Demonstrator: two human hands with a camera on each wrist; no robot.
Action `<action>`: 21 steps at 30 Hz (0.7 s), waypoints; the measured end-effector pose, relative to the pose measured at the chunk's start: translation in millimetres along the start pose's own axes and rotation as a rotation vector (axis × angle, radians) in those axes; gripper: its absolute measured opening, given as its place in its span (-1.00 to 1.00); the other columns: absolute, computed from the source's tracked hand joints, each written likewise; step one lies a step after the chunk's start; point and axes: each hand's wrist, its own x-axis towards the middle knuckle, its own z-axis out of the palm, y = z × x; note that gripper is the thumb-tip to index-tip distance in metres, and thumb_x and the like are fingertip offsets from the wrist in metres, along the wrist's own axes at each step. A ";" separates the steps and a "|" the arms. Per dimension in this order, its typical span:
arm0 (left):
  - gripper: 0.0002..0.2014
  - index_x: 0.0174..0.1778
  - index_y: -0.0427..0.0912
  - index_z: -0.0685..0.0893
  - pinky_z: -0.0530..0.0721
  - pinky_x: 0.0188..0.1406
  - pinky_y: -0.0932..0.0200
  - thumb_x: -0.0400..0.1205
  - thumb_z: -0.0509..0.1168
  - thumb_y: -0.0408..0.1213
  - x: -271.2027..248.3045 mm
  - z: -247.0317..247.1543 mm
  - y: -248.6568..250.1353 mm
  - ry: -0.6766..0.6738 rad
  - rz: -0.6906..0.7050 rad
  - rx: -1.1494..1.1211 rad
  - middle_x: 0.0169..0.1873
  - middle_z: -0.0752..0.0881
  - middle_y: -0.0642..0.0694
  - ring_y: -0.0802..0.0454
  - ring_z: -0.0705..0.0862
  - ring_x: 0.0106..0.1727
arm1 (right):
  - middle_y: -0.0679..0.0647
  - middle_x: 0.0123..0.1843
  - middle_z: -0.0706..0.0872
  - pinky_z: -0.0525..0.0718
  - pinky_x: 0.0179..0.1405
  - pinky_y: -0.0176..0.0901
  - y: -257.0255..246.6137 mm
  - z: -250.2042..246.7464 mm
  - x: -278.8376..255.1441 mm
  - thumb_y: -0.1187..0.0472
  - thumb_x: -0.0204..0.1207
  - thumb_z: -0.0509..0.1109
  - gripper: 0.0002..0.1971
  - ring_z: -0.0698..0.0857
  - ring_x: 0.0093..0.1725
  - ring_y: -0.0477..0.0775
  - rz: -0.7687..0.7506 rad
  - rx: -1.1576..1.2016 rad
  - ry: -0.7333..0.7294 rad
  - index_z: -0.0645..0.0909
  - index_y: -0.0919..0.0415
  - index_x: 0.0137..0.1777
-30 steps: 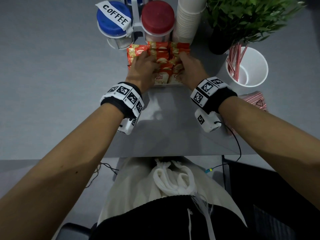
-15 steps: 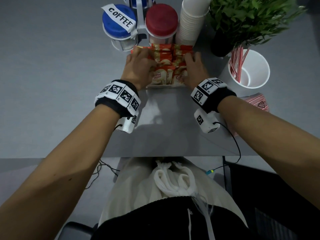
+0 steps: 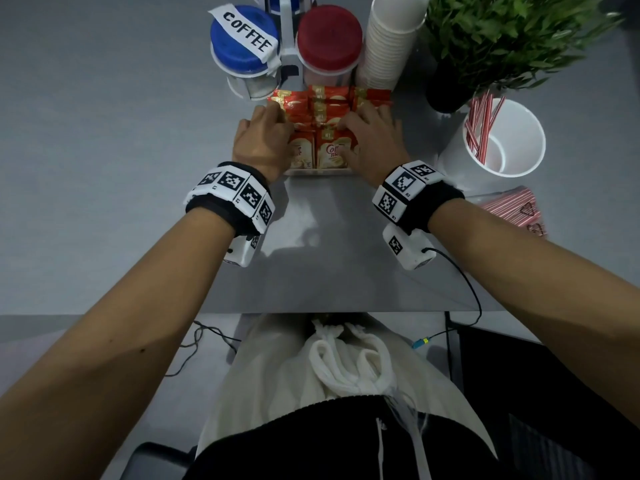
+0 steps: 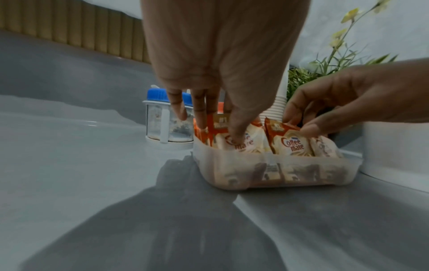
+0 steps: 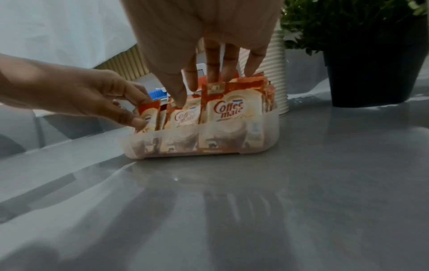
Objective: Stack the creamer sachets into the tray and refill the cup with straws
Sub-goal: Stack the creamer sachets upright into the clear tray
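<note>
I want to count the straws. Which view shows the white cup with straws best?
The head view: the white cup is open from above, red-striped straws leaning inside. The left wrist view shows only its wall; the right wrist view shows nothing.

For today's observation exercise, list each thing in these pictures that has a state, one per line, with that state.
Tray: upright, packed with sachets.
Sachets: standing on edge in the tray.
Left hand: pinching sachets.
Right hand: pinching sachets.
White cup: upright, only a few straws inside.
Blue-lidded jar: closed.
Red-lidded jar: closed.
Straw packet: lying flat.
</note>
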 end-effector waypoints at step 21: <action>-0.51 0.40 -0.25 0.42 0.42 0.23 -0.11 0.56 0.29 -0.24 -5.2 18.6 -0.5 0.055 0.088 0.036 0.37 0.44 -0.28 -0.27 0.43 0.34 | 0.22 0.36 0.42 0.41 0.35 0.11 10.0 -5.6 12.8 0.18 0.37 0.50 -0.55 0.36 0.38 0.25 0.077 0.117 -0.068 0.50 0.26 0.23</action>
